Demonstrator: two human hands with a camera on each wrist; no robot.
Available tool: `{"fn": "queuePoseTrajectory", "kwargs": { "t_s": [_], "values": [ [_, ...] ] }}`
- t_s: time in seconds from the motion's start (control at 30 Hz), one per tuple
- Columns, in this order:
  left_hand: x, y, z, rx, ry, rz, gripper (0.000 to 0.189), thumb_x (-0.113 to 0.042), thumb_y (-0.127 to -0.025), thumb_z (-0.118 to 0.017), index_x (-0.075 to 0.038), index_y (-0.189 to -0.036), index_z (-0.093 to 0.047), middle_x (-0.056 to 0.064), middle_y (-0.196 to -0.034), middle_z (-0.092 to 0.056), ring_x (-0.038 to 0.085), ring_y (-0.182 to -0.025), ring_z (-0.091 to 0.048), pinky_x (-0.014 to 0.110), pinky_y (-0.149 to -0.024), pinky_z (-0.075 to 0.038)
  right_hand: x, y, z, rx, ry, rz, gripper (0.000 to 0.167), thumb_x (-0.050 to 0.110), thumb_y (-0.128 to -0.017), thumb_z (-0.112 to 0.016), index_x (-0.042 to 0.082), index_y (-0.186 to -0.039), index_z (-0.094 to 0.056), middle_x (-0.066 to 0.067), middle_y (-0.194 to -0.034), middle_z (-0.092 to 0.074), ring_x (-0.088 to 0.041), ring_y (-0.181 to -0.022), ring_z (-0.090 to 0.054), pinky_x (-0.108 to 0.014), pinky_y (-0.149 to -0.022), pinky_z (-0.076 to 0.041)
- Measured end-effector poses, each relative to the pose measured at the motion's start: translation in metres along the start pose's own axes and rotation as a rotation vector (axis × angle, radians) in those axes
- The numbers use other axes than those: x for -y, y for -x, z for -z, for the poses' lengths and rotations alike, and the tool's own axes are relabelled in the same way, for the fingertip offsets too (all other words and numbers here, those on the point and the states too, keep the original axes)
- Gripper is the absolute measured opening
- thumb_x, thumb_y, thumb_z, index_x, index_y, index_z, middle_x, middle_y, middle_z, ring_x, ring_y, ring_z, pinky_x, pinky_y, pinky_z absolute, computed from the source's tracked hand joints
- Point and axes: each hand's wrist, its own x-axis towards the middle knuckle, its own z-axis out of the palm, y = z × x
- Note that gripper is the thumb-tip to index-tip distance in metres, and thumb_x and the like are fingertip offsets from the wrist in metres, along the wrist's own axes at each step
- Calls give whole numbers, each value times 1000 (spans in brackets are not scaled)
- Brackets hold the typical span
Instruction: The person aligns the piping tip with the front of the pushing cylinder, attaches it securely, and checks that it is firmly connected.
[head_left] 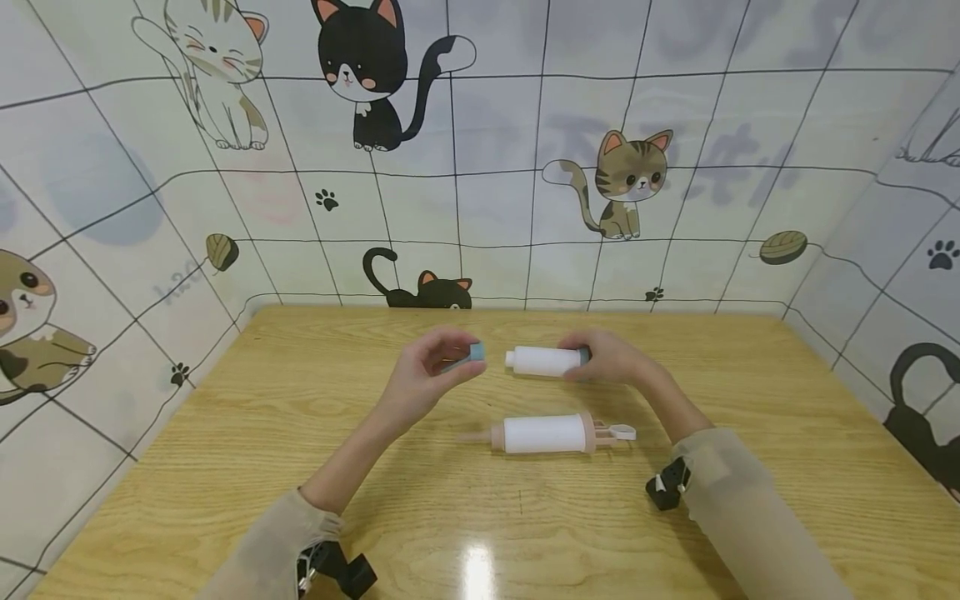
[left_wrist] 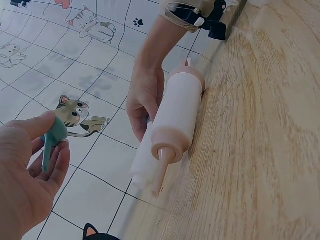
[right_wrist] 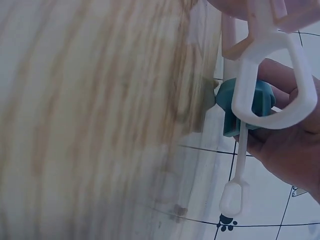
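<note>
Left hand (head_left: 431,367), centre of the head frame: thumb and fingers pinching one teal nozzle cap (head_left: 477,352), its slender spout directed back toward the palm. Right hand (head_left: 603,357), right of centre: fingers curled round the rear of one white tube (head_left: 543,361), which has a narrow neck at its left end and a teal end fitting (head_left: 584,356) at its right; the neck faces the cap, the two near each other but apart. One pink-and-white syringe (head_left: 545,434), lying below the tube near mid-frame, pink nozzle to the left, white loop handle (head_left: 622,432) to the right, touched by neither hand. One wooden table (head_left: 300,392), light grain, filling the lower frame. Two beige sleeves (head_left: 757,508), lower left and lower right, each with a black wrist device (head_left: 663,492). One tiled-pattern wall covering (head_left: 495,125), upper frame, printed with cartoon cats.
</note>
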Motion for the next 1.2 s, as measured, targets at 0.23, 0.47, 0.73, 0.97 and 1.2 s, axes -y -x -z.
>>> {"fn": "queuePoseTrajectory", "kwargs": {
  "t_s": [0.23,0.47,0.73,0.97,1.2],
  "values": [
    [1,0,-1,7,-12,8,32,-1,-89,-76,-1,-120,-66,15,-108,-69,22,-100,-67,33,-90,-57,-3,1,1,-13,30,-7,48,19,-86,-82,-4,-124,-64,-17,-116,-66,-28,-101,-59,-41,-85,-51],
    [3,-1,0,7,-16,15,32,-2,-89,-76,-2,-120,-66,14,-108,-69,22,-100,-67,33,-91,-57,0,10,5,-75,20,12,48,22,-85,-82,-2,-123,-65,-15,-113,-68,-26,-94,-61,-36,-78,-52],
    [4,-1,1,3,-22,23,31,-2,-90,-76,-3,-119,-66,13,-108,-69,22,-100,-66,32,-89,-57,5,18,9,-124,13,51,47,26,-87,-81,-1,-122,-65,-16,-113,-67,-25,-92,-61,-34,-75,-53],
    [2,-1,1,-3,-24,31,31,-2,-90,-75,-2,-119,-66,13,-109,-69,21,-101,-67,32,-90,-57,11,29,13,-178,-37,64,49,29,-86,-82,4,-124,-65,-19,-116,-65,-23,-87,-61,-32,-70,-53],
    [2,0,2,13,-35,41,30,-2,-90,-75,-2,-119,-66,13,-110,-67,22,-101,-67,31,-89,-57,18,41,16,-218,-59,119,46,24,-87,-81,5,-126,-66,-16,-110,-66,-21,-81,-59,-31,-66,-53]
  ]
}}
